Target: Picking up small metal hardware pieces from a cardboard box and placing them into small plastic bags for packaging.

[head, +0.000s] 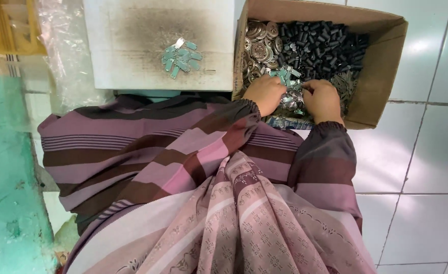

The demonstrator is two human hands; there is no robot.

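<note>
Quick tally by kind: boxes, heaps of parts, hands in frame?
Cardboard box: 1
White block with small pile of metal clips: 1
Heaps in box: 3, black tubes, round metal discs, metal clips
Hands: 2, left hand, right hand
Total: 7

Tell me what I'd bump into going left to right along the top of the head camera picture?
Clear plastic sheet → white block with a little pile of small metal tabs on it → shiny round metal discs → black tube pieces → right wall of the cardboard box → white floor tiles.
</note>
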